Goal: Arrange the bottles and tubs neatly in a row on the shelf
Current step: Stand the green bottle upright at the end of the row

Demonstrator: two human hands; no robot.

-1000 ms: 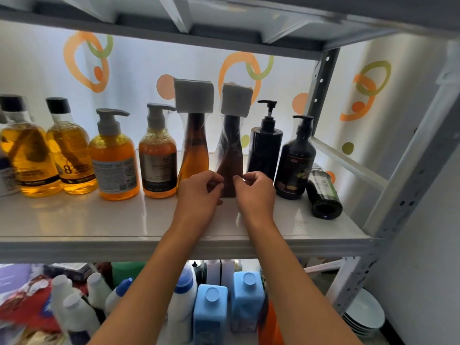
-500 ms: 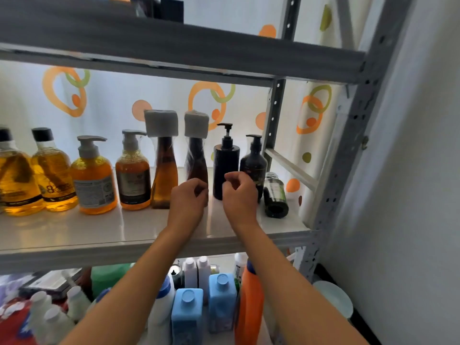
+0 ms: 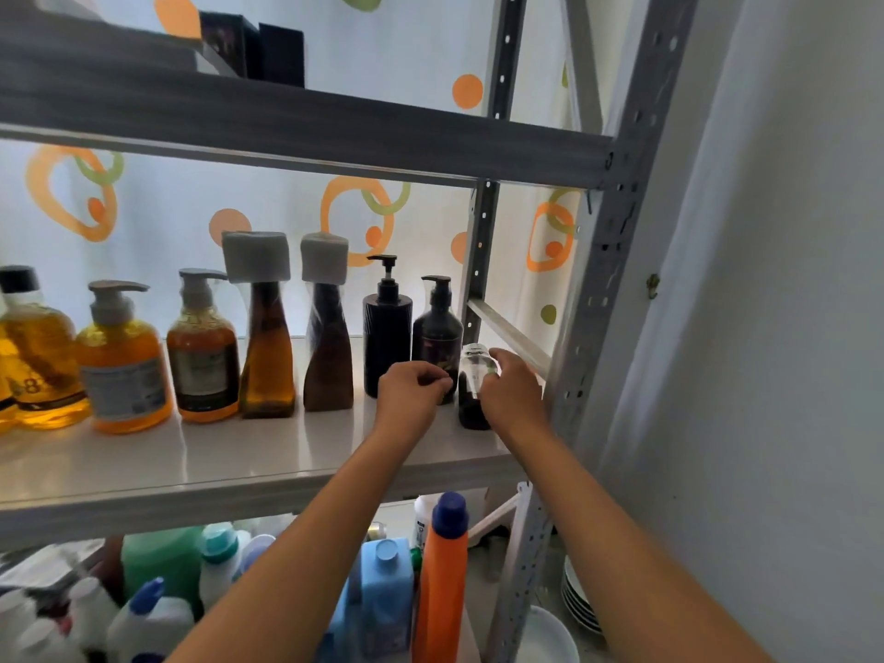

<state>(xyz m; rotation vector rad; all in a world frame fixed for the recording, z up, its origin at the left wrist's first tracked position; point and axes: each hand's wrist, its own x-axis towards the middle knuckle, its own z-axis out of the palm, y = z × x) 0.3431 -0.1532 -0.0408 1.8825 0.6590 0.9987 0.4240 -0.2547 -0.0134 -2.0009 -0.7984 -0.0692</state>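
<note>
At shelf's right end, right hand (image 3: 509, 399) grips toppled bottle (image 3: 473, 390); left hand (image 3: 411, 394) clenched.

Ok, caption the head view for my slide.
Right hand touches a toppled dark bottle at the shelf row's end.

Only thing readable is a big "8" on the yellow bottle (image 3: 40, 356), far off from the left hand (image 3: 412, 390); other labels are blurry.

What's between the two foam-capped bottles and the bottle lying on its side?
Head view: two dark pump bottles, the tall one then the rounder one. The left hand partly covers them; the right hand rests on the lying bottle.
</note>
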